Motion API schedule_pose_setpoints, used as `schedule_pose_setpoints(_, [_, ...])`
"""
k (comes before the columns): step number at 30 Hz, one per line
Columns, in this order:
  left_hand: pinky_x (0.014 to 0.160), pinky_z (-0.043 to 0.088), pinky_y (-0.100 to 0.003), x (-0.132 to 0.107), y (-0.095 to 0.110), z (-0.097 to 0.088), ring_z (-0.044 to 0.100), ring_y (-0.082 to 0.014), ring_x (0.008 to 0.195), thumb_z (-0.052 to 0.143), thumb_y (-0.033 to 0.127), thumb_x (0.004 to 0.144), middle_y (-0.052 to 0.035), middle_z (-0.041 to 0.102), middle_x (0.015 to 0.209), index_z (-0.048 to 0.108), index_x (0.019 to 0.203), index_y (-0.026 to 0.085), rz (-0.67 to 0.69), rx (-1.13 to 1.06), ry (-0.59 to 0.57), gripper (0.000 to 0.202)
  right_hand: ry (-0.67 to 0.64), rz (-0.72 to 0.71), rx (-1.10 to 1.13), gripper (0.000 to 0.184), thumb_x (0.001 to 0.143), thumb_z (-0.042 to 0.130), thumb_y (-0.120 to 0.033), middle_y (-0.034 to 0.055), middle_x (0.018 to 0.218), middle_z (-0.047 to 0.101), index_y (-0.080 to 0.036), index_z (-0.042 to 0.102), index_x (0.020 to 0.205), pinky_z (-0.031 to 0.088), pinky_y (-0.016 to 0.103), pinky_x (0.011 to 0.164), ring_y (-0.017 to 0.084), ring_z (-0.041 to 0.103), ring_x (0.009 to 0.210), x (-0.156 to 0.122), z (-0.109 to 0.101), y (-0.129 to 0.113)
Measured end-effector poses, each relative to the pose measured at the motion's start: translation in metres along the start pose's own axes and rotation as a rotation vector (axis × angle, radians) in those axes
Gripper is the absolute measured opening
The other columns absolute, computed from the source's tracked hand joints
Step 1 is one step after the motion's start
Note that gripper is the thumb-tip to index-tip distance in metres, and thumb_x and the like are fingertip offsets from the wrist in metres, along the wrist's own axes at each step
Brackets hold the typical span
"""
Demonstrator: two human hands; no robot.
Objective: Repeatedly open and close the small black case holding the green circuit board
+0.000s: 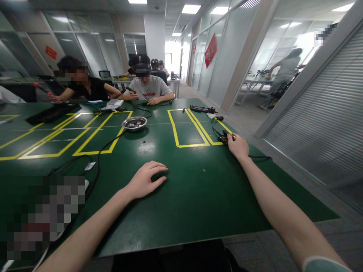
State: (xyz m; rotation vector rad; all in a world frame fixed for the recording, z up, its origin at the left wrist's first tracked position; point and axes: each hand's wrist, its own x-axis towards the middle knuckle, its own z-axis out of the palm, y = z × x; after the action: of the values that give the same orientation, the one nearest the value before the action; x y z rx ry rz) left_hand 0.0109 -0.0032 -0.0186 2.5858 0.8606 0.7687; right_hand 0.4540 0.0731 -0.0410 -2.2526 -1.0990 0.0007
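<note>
The small black gadget [224, 138] sits far right on the surface [198, 189], by the yellow tape [193, 145] corner. My right hand [238, 146] has fingertips on it, can't tell the grip. My left hand [145, 180] lies loosely open, palm down, well apart.

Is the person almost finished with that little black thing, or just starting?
Probably just starting. Done: nothing visibly finished. In hand: the right hand touches a small black wired part by the yellow tape; the left hand rests flat on the green table. Left: the metal bowl and the black tool farther off lie untouched.
</note>
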Motion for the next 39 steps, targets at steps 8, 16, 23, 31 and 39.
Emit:
schedule_pose_setpoints(8, [0.1,0.053,-0.044,-0.001,-0.002,0.002,0.067,-0.0243,0.113,0.06,0.029,0.1,-0.0079,0.073,0.122,0.07,0.119,0.022,-0.015,-0.002,-0.038,0.023,-0.087,0.083,0.082,0.056,0.106,0.03,-0.048,0.0099,0.057,0.067,-0.011,0.071,0.107,0.05,0.034,0.068,0.028,0.069,0.069,0.016,-0.003,0.008])
schedule_pose_setpoints(16, [0.1,0.055,-0.043,0.0,-0.002,0.002,0.068,-0.024,0.112,0.061,0.028,0.099,-0.0079,0.073,0.121,0.071,0.118,0.022,-0.018,0.0,-0.045,0.022,-0.111,0.089,0.138,0.045,0.105,0.035,-0.034,0.0097,0.093,0.078,-0.013,0.063,0.133,0.05,0.028,0.061,0.017,0.067,0.054,0.012,-0.008,0.004])
schedule_pose_setpoints(23, [0.101,0.055,-0.042,0.0,0.0,0.001,0.068,-0.0234,0.111,0.061,0.028,0.099,-0.0074,0.073,0.12,0.071,0.117,0.022,-0.01,-0.002,-0.043,0.022,-0.086,-0.016,0.048,0.039,0.095,0.059,-0.043,0.0144,0.126,0.071,-0.019,0.074,0.122,0.054,0.037,0.085,0.028,0.073,0.093,0.003,-0.007,0.0])
schedule_pose_setpoints(31, [0.1,0.056,-0.042,0.0,0.001,0.001,0.069,-0.023,0.11,0.06,0.029,0.099,-0.0077,0.073,0.119,0.073,0.114,0.023,0.005,-0.005,-0.034,0.021,-0.026,-0.212,-0.189,0.035,0.091,0.064,-0.046,0.012,0.13,0.064,-0.026,0.078,0.117,0.056,0.038,0.082,0.03,0.07,0.102,-0.005,-0.008,-0.004])
schedule_pose_setpoints(39, [0.1,0.056,-0.042,0.0,0.001,0.002,0.069,-0.0233,0.111,0.06,0.029,0.099,-0.0077,0.073,0.119,0.073,0.112,0.023,0.002,-0.005,-0.049,0.019,-0.014,-0.197,-0.225,0.042,0.083,0.072,-0.052,0.0129,0.111,0.074,-0.024,0.081,0.112,0.053,0.034,0.07,0.031,0.071,0.094,0.004,-0.01,-0.003])
